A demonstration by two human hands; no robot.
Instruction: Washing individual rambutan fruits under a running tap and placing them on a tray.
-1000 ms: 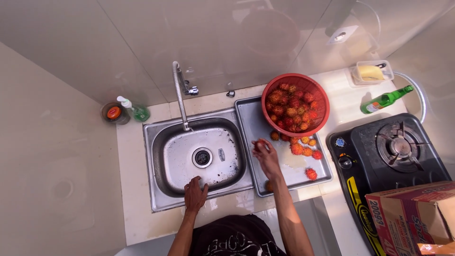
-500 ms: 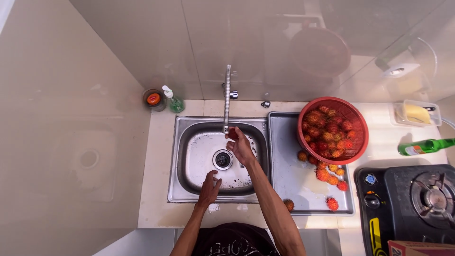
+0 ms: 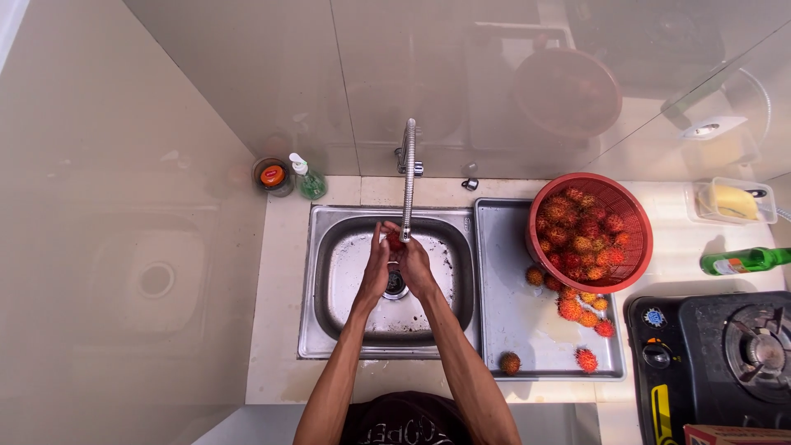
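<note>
A home kitchen: a steel sink (image 3: 329,330) with faucet (image 3: 408,165) set in a tiled counter (image 3: 276,313), gas stove (image 3: 725,354) at the right, dish soap bottle (image 3: 309,180) at the far wall.

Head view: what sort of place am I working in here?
Most likely a home kitchen counter: a stainless steel sink with a curved metal tap, a black gas stove, and a round red plastic basket of red spiky fruit.
</note>
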